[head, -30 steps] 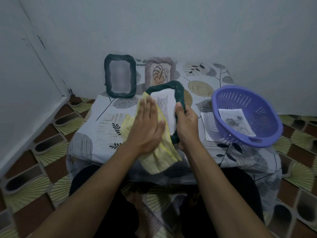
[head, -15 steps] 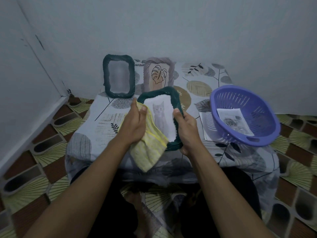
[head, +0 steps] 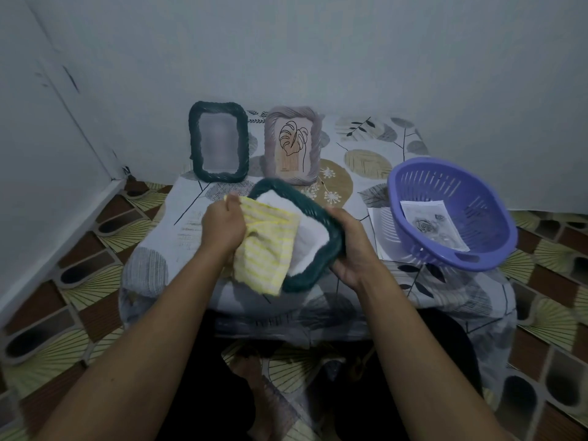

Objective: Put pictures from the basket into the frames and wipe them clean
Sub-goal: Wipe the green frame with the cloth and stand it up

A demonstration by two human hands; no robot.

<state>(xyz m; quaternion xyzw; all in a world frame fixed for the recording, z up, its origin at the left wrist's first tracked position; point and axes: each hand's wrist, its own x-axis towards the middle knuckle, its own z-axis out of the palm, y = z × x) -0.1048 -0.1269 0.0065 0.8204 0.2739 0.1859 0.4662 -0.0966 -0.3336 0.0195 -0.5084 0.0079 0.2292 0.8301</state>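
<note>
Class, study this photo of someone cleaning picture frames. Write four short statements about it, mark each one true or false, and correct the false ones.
1. The left hand holds a yellow cloth on the held green frame. True.
2. The purple basket is empty. False: a printed picture lies inside it.
3. Two frames stand at the back of the table: a standing green frame and a pink frame. True.
4. The right hand wipes the pink frame. False: it grips the held green frame's edge.
</note>
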